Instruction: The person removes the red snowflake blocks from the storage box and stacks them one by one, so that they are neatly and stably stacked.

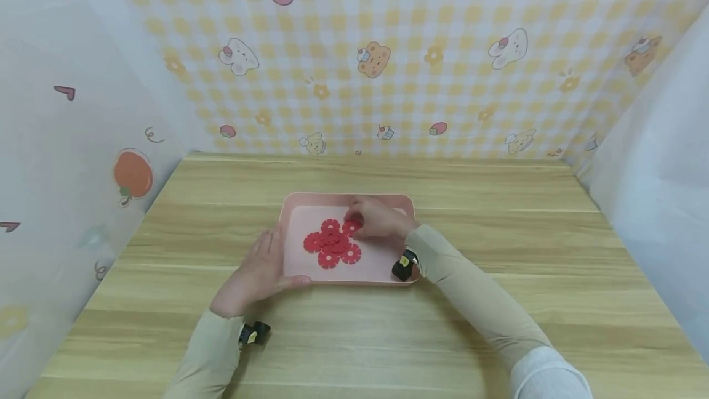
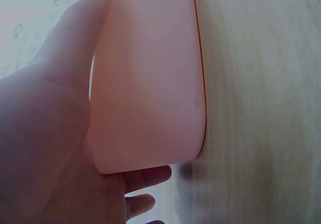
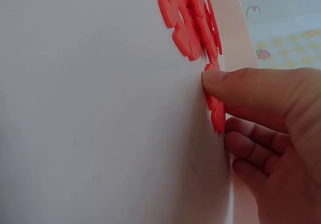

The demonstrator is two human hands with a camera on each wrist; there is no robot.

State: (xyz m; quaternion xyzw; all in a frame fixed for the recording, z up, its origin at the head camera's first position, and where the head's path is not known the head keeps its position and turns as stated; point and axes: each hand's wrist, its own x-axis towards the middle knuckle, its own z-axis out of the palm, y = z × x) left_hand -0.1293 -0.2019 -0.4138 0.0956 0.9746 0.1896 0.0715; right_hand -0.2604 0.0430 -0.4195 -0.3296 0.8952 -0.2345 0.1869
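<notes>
L hand (image 1: pixel 257 273) spread, touching near-L corner of pink tray (image 1: pixel 382 266); R hand (image 1: pixel 383 218) pinches red disc (image 1: pixel 349 229) beside red pile (image 1: pixel 332 242).

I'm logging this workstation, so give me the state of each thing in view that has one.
Pink tray: right way up on the table, red discs in it.
Far right red disc: pinched; whether interlocked, unclear.
Other red discs: clustered, overlapping in the middle.
Left hand: resting against the tray's near left corner.
Right hand: pinching that far right disc.
</notes>
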